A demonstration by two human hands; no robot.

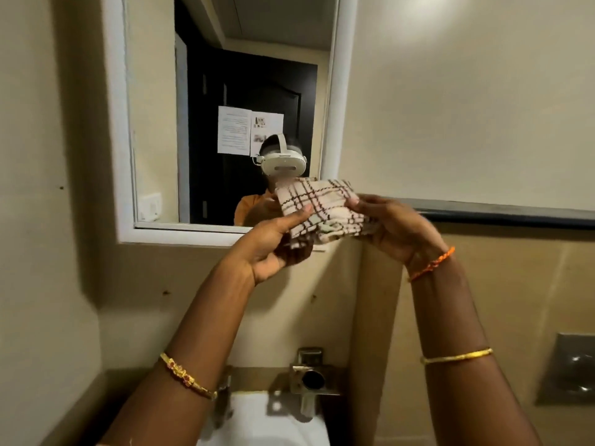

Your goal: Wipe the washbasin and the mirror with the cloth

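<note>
A folded beige cloth (322,209) with dark checked lines is held up in front of the mirror's lower right corner. My left hand (273,246) grips its left side from below, thumb on top. My right hand (392,226) holds its right side. The mirror (154,123) has a white frame and hangs on the beige wall. It reflects a person with a white headset and a dark door. The white washbasin (267,423) shows at the bottom, partly hidden by my left forearm.
A metal tap (310,378) stands at the back of the basin. A dark ledge (515,214) runs along the right wall above tan tiles. A metal flush plate (570,368) sits at the lower right.
</note>
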